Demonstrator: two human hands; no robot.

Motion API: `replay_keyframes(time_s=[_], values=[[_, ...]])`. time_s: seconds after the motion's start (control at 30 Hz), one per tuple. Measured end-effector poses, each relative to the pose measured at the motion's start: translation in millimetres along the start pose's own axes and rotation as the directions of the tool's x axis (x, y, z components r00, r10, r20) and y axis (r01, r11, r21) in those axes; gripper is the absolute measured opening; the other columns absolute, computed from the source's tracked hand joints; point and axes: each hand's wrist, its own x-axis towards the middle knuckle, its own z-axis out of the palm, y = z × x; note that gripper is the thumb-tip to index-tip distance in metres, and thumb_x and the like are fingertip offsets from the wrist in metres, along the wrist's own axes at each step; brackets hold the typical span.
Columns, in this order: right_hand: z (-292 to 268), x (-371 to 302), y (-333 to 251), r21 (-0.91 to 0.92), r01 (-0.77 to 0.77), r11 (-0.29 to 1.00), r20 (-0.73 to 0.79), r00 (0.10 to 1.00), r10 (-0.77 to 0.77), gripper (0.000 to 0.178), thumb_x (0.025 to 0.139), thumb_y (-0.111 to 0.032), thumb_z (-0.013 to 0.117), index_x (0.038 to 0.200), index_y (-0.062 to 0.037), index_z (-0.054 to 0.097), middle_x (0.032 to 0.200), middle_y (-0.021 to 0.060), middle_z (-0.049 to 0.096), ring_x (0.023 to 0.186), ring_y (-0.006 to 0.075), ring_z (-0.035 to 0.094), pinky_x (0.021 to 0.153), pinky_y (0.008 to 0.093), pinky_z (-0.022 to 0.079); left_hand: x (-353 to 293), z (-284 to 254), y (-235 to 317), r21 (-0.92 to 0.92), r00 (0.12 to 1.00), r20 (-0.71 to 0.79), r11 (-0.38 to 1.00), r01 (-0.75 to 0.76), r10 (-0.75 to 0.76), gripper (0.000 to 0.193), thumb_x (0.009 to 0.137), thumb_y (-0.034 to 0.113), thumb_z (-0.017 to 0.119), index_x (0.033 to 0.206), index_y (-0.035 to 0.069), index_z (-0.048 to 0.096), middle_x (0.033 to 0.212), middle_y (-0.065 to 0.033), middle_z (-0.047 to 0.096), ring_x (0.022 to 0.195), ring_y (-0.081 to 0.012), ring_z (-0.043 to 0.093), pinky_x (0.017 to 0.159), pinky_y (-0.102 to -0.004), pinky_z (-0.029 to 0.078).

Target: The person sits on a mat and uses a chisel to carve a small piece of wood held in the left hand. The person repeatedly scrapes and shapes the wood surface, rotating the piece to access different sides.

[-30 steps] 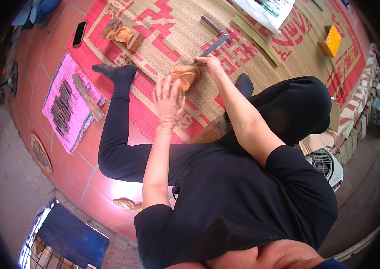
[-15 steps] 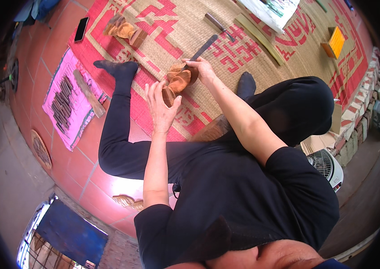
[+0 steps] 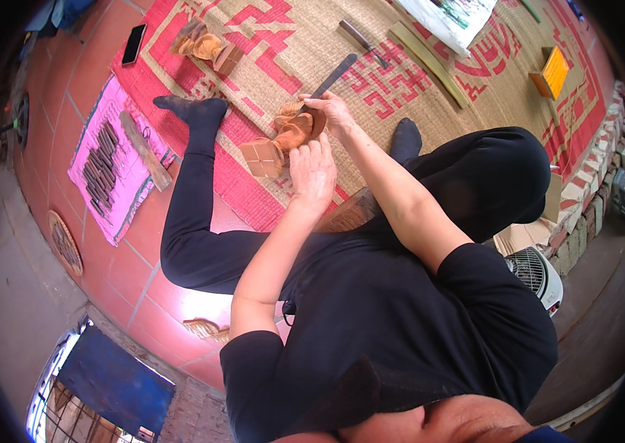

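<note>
A carved wooden figure (image 3: 290, 136) is held above the mat between my hands. Its square base, marked with crossing lines, points to the left. My left hand (image 3: 312, 173) is closed against the near side of the carving, its fingertips partly hidden. My right hand (image 3: 332, 114), fingers pinched, grips a long flat dark file (image 3: 336, 77) at the far end of the carving. The file's free end reaches away over the mat, and its near end lies against the wood.
A second wooden carving (image 3: 209, 47) lies on the patterned mat (image 3: 283, 63). To the left are a phone (image 3: 134, 44) and a pink cloth (image 3: 91, 122) with several carving tools and a wooden stick (image 3: 144, 151). Beyond my hands lie a dark-handled tool (image 3: 360, 38) and a bamboo strip (image 3: 427, 63).
My left hand has moved from the carving's base rightward to its near side, uncovering the square base, which now faces me more. My right hand with the file has hardly moved.
</note>
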Motion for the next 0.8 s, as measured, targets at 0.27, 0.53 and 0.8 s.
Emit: replay_keyframes(time_s=[0.27, 0.53, 0.8], values=[[-6, 8, 7, 0.037, 0.027, 0.999, -0.017, 1.0, -0.026, 0.022, 0.082, -0.003, 0.069, 0.103, 0.0011, 0.064, 0.099, 0.0113, 0.07, 0.087, 0.0205, 0.067, 0.081, 0.0328, 0.054, 18, 36, -19, -0.319, 0.967, 0.088, 0.913, 0.254, -0.238, 0.097, 0.083, 0.027, 0.068, 0.148, -0.009, 0.006, 0.078, -0.0233, 0.068, 0.07, -0.0371, 0.069, 0.065, -0.046, 0.055], [-9, 2, 7, 0.107, -0.025, 0.994, -0.057, 0.998, 0.032, 0.019, 0.083, -0.002, 0.069, 0.1, 0.0014, 0.063, 0.097, 0.0113, 0.07, 0.086, 0.0209, 0.067, 0.08, 0.0341, 0.054, 22, 73, -24, -0.248, 0.971, -0.176, 0.962, 0.117, -0.163, 0.095, 0.077, 0.018, 0.071, 0.15, -0.002, 0.014, 0.098, -0.0217, 0.066, 0.091, -0.0361, 0.065, 0.075, -0.0456, 0.054], [-16, 6, 11, 0.159, -0.038, 0.987, -0.086, 0.995, 0.052, 0.02, 0.083, -0.002, 0.069, 0.1, 0.0021, 0.06, 0.099, 0.0139, 0.069, 0.088, 0.0224, 0.067, 0.08, 0.035, 0.054, 16, 80, -30, -0.153, 0.968, -0.245, 0.988, 0.015, -0.053, 0.089, 0.075, 0.017, 0.072, 0.149, 0.002, 0.024, 0.102, -0.0165, 0.063, 0.097, -0.0316, 0.06, 0.082, -0.045, 0.047]])
